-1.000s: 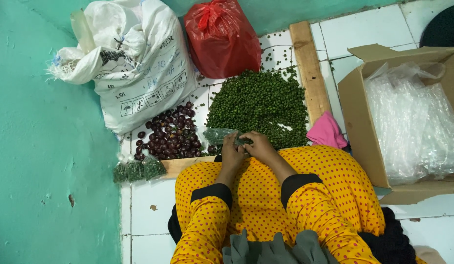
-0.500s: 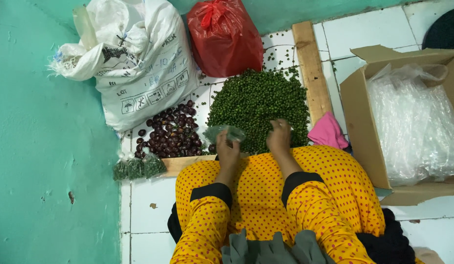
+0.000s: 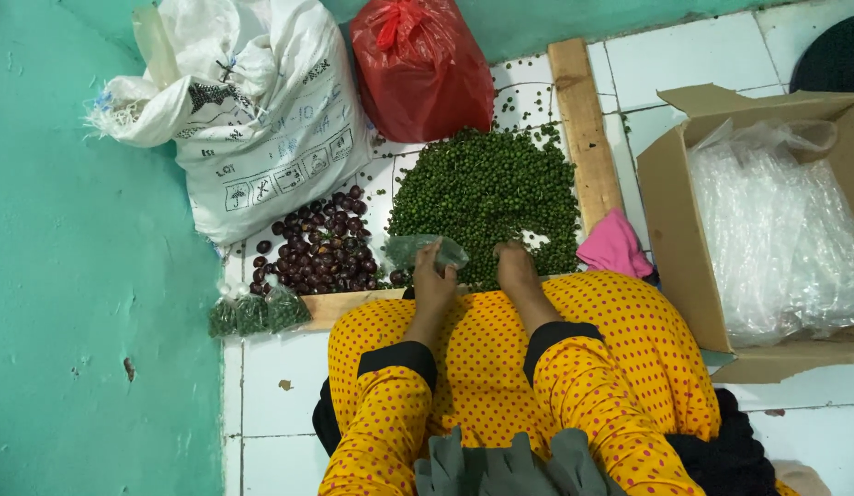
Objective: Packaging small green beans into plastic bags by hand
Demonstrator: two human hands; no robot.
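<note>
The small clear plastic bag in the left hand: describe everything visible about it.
The small clear plastic bag is thin, crinkled and see-through, greenish from what lies behind or inside it. It lies roughly level, held at its near edge by the left hand, just over the near-left edge of the green pile, beside the dark red-brown seeds. Its contents cannot be made out.

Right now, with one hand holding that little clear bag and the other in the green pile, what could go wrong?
The small clear bag is held only by the left hand, so it might sag and spill what goes in.

The right hand rests at the near edge of the heap of green seeds; a scoop could roll some off the mat, where strays already lie by the wooden plank.

The dark red seeds sit close by, so the two piles might mix.
</note>
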